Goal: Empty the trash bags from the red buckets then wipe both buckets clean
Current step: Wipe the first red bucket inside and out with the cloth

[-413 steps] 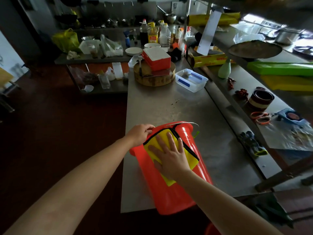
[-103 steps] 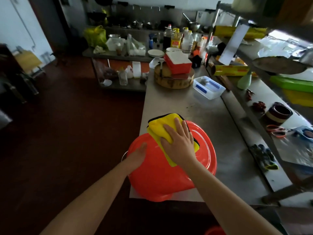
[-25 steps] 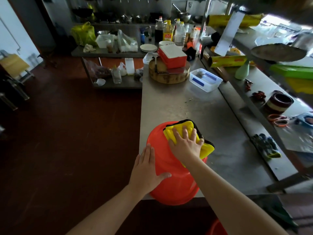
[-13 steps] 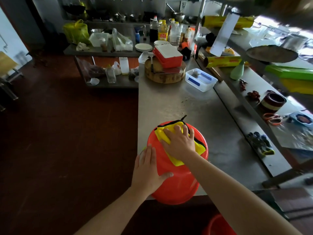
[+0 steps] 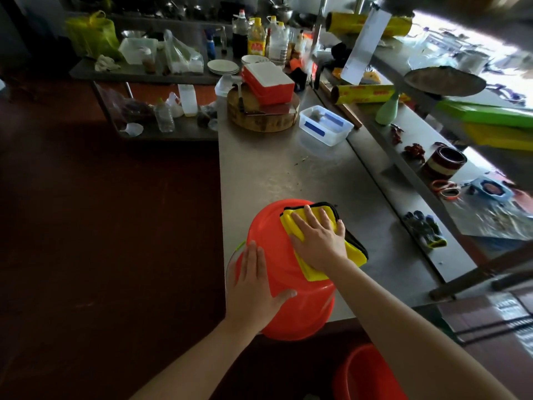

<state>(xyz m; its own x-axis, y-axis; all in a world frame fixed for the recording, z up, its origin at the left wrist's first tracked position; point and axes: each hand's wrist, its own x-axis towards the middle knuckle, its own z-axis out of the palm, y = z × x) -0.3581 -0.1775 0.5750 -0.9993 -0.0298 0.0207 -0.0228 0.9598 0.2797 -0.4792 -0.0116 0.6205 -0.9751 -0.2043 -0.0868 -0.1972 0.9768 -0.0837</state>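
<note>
Red bucket (image 5: 291, 301) upside-down at near counter (image 5: 288, 168) edge, L hand (image 5: 253, 290) flat steadying it, R hand (image 5: 320, 238) flat pressing yellow cloth (image 5: 314, 272) on base: mid-wipe; next probably 2nd bucket (image 5: 366, 373), floor.

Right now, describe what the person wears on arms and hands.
Nothing worn shows. The left hand and right hand have no gloves and no visible rings. Neither wrist carries a watch or band, and both forearms are uncovered to the picture's edge, no sleeve in view.
</note>
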